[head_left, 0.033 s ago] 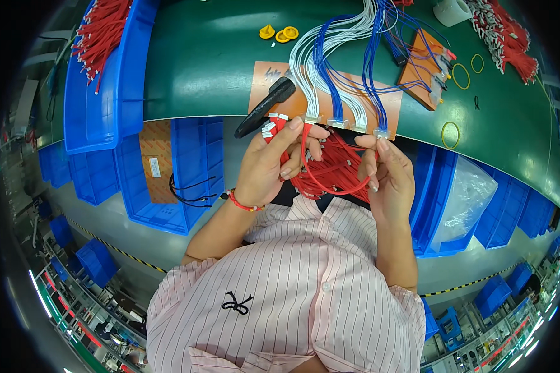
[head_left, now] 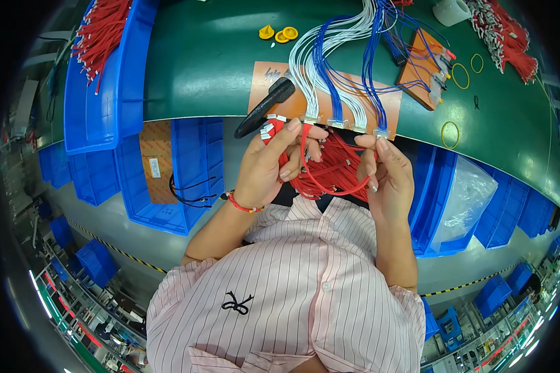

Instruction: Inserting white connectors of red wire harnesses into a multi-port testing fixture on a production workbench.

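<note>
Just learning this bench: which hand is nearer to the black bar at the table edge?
Left. The left hand is just below the black bar; the right hand is farther off, well to its right and lower.

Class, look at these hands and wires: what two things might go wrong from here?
1. The left hand also grips a bunch of red cables, which might slip while its fingers work.
2. The blue wires and white wires cross loosely on the table, so they could tangle.
</note>
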`<state>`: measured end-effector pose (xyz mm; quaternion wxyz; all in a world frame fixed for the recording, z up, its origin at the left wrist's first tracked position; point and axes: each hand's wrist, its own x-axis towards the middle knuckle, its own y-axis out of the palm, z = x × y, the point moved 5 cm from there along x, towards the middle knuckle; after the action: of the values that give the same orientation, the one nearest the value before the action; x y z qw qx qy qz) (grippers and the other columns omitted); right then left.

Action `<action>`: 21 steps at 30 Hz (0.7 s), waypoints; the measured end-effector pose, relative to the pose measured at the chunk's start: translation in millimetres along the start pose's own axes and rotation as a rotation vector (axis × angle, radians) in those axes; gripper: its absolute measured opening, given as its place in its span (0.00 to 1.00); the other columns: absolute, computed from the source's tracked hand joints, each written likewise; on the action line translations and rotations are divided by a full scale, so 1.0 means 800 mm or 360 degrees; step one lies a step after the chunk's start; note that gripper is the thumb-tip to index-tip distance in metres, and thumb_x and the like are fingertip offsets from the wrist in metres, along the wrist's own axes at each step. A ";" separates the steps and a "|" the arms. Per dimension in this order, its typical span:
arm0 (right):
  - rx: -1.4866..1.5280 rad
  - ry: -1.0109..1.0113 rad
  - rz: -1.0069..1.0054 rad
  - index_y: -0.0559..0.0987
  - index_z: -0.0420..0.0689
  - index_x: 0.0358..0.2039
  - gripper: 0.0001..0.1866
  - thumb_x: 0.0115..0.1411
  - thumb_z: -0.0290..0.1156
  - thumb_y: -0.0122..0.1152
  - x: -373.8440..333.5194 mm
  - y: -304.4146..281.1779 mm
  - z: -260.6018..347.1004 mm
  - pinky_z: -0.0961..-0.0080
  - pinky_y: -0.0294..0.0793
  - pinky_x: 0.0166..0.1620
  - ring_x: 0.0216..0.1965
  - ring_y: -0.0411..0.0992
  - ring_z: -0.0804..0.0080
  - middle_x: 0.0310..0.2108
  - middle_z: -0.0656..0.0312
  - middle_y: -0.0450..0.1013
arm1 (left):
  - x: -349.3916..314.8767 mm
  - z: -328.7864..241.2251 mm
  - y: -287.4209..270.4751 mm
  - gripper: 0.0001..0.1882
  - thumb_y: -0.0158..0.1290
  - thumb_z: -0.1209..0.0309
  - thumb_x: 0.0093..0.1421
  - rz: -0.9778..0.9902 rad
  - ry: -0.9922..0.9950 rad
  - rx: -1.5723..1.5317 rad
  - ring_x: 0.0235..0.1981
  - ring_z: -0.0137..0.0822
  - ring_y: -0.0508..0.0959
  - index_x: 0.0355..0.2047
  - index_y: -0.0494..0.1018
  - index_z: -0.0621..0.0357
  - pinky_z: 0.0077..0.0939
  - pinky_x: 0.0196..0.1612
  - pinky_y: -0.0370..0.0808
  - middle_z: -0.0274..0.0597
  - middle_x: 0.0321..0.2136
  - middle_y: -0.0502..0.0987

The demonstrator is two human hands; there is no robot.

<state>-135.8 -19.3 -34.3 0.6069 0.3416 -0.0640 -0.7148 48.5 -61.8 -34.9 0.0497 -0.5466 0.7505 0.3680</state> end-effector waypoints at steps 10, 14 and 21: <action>-0.0638 -0.0320 -0.0125 0.79 0.34 0.44 0.21 0.70 0.41 0.46 -0.012 -0.024 0.007 0.82 0.65 0.38 0.30 0.65 0.81 0.31 0.65 0.72 | -0.008 -0.001 0.008 0.24 0.40 0.57 0.72 -0.0163 0.0208 0.0105 0.26 0.25 0.71 0.43 0.77 0.68 0.20 0.35 0.70 0.36 0.26 0.75; -0.0719 -0.0305 -0.0086 0.79 0.34 0.43 0.22 0.71 0.40 0.44 -0.025 -0.012 0.003 0.82 0.66 0.41 0.31 0.66 0.80 0.30 0.65 0.71 | 0.003 0.000 0.009 0.23 0.41 0.59 0.72 0.0094 0.0130 0.0007 0.26 0.25 0.71 0.42 0.77 0.68 0.22 0.36 0.72 0.36 0.25 0.74; -0.0504 -0.0280 -0.0140 0.81 0.33 0.36 0.22 0.72 0.38 0.44 0.000 0.001 0.006 0.80 0.66 0.41 0.30 0.66 0.79 0.24 0.64 0.70 | 0.006 0.007 0.017 0.21 0.41 0.60 0.72 0.0054 0.0038 -0.0152 0.15 0.20 0.61 0.33 0.75 0.65 0.17 0.20 0.62 0.31 0.17 0.66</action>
<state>-138.2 -21.3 -30.5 0.6132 0.1803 0.0114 -0.7690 32.7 -60.7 -34.3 0.0084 -0.5400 0.7418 0.3976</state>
